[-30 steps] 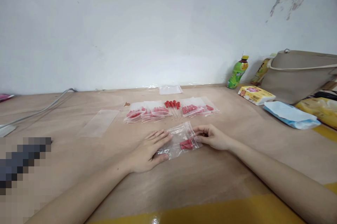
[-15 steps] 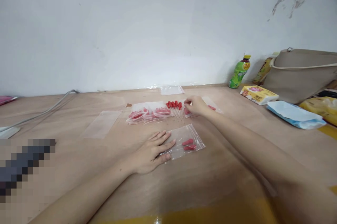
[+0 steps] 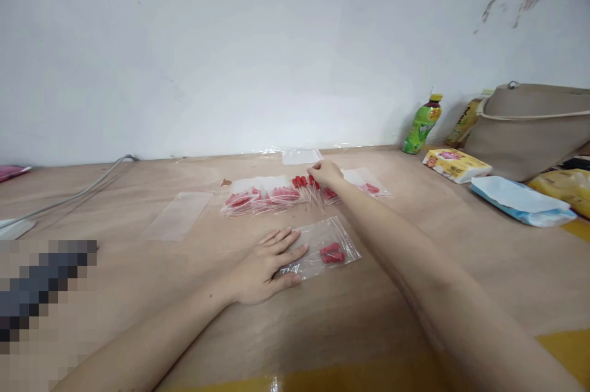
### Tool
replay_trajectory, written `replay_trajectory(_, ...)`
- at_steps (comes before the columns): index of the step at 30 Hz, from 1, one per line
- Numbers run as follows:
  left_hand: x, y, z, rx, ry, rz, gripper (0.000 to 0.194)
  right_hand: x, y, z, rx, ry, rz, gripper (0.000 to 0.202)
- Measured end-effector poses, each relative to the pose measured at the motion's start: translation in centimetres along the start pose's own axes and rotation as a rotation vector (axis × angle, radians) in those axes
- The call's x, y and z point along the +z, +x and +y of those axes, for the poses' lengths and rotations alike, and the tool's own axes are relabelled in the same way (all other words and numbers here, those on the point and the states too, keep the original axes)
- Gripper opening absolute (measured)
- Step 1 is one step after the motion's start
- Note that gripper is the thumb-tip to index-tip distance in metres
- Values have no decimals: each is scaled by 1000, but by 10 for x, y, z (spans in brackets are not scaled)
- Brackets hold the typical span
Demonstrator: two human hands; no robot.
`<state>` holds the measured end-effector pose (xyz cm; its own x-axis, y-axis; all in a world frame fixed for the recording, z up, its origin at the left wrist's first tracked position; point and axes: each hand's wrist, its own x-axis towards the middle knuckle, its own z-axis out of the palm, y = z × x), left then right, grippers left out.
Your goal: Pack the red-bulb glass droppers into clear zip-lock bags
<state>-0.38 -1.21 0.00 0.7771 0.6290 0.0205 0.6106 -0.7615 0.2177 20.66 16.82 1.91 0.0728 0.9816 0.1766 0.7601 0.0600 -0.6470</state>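
Observation:
My left hand (image 3: pixel 271 263) lies flat with spread fingers on the left part of a clear zip bag (image 3: pixel 308 243), which has red-capped pieces (image 3: pixel 332 253) inside near its zip end. Farther back, my right hand (image 3: pixel 325 173) is pinched at the red tops of a row of red-topped clear droppers (image 3: pixel 302 186); its fingertips cover some of them. Left of the droppers are overlapping filled bags (image 3: pixel 260 196) with red pieces. Another bag with red pieces (image 3: pixel 369 186) lies to the right, partly behind my right wrist.
A flat bag (image 3: pixel 182 215) lies at left and another (image 3: pixel 302 156) by the wall. A grey cable (image 3: pixel 87 186) runs at far left. At right are a green bottle (image 3: pixel 421 125), a tissue pack (image 3: pixel 456 164), a blue packet (image 3: pixel 520 200) and a beige handbag (image 3: pixel 530 134).
My right hand has moved slightly left, onto the red dropper tops, uncovering more of the bag at right. My left hand stays on the clear bag.

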Motion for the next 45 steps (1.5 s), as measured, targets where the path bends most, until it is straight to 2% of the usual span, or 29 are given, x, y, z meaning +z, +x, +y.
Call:
replay_trajectory(3,0,0,0,2,12,4,54,-15,-8,4,-27,142,25,28)
replay_trajectory(6,-2,1,1,-6,11,-4,54,-37,-24,12,-38,347,73,24)
replay_trajectory(8,-3,1,2,-16,10,-12,54,-51,-37,22,-31,578,127,20)
replay_trajectory(10,-4,1,2,-21,9,-17,54,-61,-51,35,-37,788,183,23)
replay_trajectory(12,-5,1,2,-21,8,-21,54,-67,-65,50,-40,895,231,30)
replay_trajectory(17,-4,1,1,-26,19,-30,53,-70,-101,79,114,1020,257,31)
replay_trajectory(23,-3,0,1,-33,15,-29,54,-58,-131,76,281,1180,151,25)
replay_trajectory(26,-4,0,3,-49,10,-32,58,-50,-139,71,285,1182,-20,30)
replay_trajectory(30,-5,0,4,-56,1,-28,64,-48,-144,72,173,1010,-218,32)
replay_trajectory(33,-4,0,3,-57,3,-22,64,-51,-145,75,111,877,-272,30)
replay_trajectory(39,-4,0,2,-44,9,-11,63,-49,-143,72,122,785,-379,33)
replay_trajectory(45,-4,1,2,-49,3,-13,64,-43,-150,61,-51,721,-431,28)
